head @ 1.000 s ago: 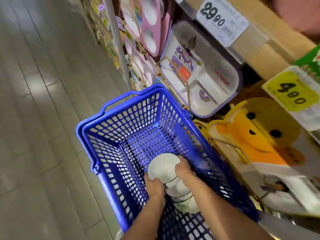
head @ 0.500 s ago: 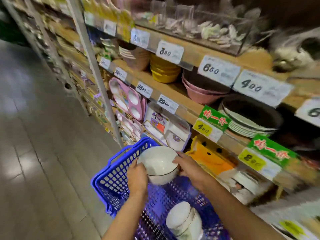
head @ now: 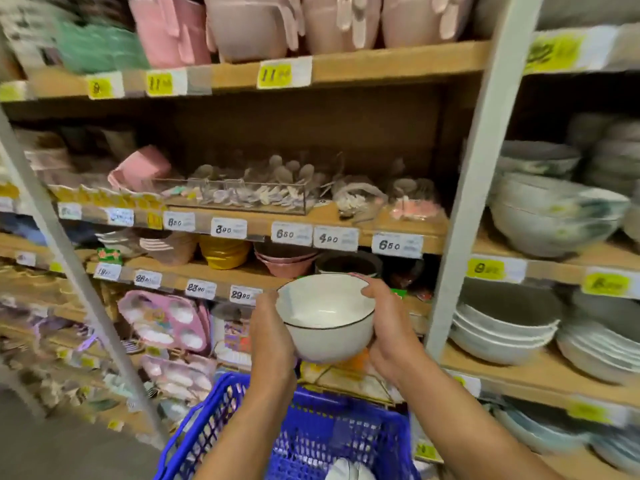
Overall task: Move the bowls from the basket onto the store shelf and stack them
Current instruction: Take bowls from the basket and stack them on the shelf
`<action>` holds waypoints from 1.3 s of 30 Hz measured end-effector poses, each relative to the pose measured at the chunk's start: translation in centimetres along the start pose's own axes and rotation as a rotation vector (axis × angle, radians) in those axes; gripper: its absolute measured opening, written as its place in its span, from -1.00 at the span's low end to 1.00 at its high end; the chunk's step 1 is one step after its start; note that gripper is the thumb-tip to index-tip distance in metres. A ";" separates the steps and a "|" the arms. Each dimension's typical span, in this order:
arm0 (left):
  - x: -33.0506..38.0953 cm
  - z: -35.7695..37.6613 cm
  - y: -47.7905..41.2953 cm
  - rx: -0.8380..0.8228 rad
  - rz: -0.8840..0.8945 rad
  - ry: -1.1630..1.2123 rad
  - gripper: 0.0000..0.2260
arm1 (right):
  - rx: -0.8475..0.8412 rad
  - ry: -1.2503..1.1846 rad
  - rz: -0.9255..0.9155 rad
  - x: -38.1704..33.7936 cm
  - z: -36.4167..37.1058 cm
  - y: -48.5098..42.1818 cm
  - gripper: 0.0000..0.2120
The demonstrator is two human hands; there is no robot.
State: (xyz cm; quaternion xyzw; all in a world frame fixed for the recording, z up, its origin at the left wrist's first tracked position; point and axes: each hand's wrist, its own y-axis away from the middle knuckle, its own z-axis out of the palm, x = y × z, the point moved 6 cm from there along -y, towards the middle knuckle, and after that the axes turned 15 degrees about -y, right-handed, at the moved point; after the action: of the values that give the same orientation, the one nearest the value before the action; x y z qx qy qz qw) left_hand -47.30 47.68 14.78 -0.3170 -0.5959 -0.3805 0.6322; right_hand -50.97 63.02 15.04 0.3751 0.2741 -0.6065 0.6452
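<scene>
A white bowl (head: 325, 317) with a thin dark rim is held upright in front of the shelves, above the blue basket (head: 311, 434). My left hand (head: 272, 336) grips its left side and my right hand (head: 388, 327) grips its right side, thumb over the rim. More white bowls (head: 348, 472) lie in the basket at the bottom edge of the view, mostly cut off. The wooden store shelf (head: 408, 233) runs behind the held bowl, with price tags along its front edge.
Pink, yellow and dark bowls (head: 284, 263) fill the shelf level just behind the held bowl. A grey upright post (head: 474, 188) stands to the right. Stacks of large bowls and plates (head: 502, 327) sit on the right-hand shelves. Pink trays (head: 166, 323) hang lower left.
Both hands have lifted the white bowl out of the basket and up to shelf height. The view has swung up from the basket to the shelves.
</scene>
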 end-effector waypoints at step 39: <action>7.0 42.6 25.7 -0.613 -0.039 0.114 -0.61 | 0.160 -0.089 -0.345 -36.5 -34.1 9.4 -0.77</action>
State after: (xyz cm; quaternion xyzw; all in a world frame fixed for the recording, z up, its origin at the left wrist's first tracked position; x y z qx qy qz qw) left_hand -47.04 96.40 26.92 -0.4594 -0.4229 -0.5719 0.5320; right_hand -42.40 111.76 26.56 0.3455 0.2565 -0.7439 0.5113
